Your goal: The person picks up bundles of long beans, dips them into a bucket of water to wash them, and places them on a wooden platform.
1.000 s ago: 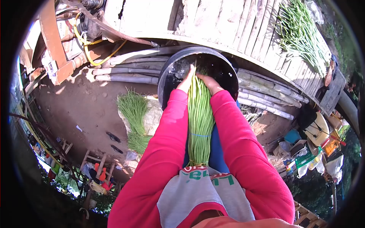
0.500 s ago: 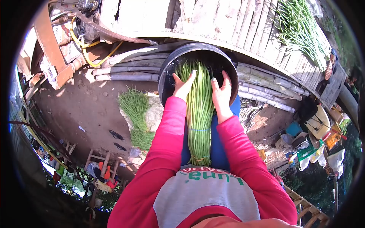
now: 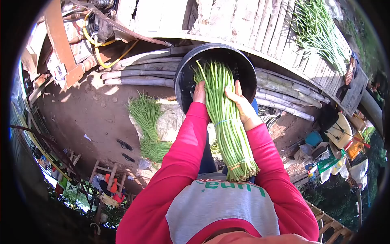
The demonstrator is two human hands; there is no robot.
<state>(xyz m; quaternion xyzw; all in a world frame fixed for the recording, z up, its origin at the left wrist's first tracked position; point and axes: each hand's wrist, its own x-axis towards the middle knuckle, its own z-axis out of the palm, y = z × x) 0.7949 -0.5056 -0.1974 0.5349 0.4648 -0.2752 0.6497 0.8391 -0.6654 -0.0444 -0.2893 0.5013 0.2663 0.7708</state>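
Note:
A thick bundle of long green string beans [image 3: 232,134] lies slanted between my hands, its upper end inside a black bucket [image 3: 181,83]. A blue band circles its middle, and another tie sits near the root end by my shirt. My left hand [image 3: 199,92] presses against the left side of the bundle, with its fingers partly hidden behind the beans. My right hand [image 3: 243,106] grips the right side, its thumb on top. Both forearms are in red sleeves.
More green beans [image 3: 145,118] lie on a sack on the ground at left. Another bean pile [image 3: 319,34] rests on the bamboo platform [image 3: 260,24]. Bamboo poles [image 3: 140,77] run behind the bucket. A pair of slippers [image 3: 126,150] sits on the dirt.
The bundle has gone from upright to slanted, its tied end swinging right and looking closer. My left hand has slid from on top to the bundle's side; my right hand has moved lower along it.

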